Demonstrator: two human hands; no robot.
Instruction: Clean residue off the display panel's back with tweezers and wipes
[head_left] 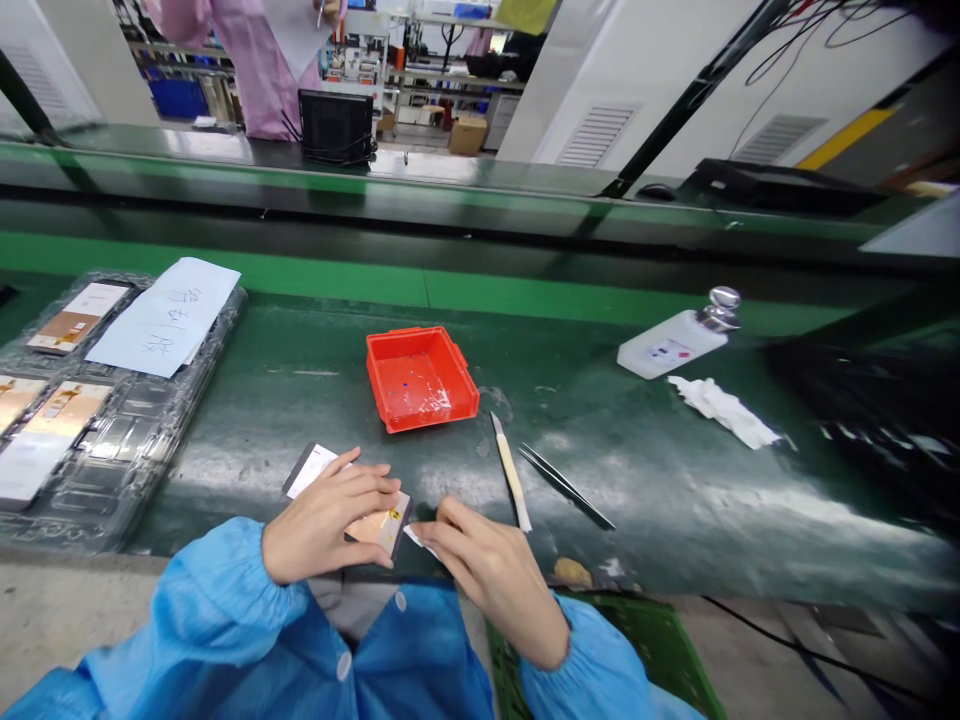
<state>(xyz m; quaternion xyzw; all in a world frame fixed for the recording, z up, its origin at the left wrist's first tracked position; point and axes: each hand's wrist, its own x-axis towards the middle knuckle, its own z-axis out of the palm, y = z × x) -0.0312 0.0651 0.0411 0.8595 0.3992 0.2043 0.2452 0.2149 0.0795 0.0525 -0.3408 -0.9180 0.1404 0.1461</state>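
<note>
A flat display panel (379, 524) with a copper-coloured back lies on the green work mat near the front edge. My left hand (330, 515) lies across the panel, fingers pressed flat and holding it down. My right hand (491, 575) is at the panel's right corner, thumb and forefinger pinched on a small pale tab or film strip (417, 538) there. Both wrists wear blue sleeves. A white-handled blade tool (511, 472) and black tweezers (564, 484) lie on the mat just right of my right hand.
A red plastic bin (390, 392) sits behind the panel. Clear trays (154, 440) holding more panels and a handwritten paper (166, 315) are at left. A white pump bottle (679, 342) and crumpled wipe (724, 410) sit at right. A person in pink (247, 60) stands beyond the conveyor.
</note>
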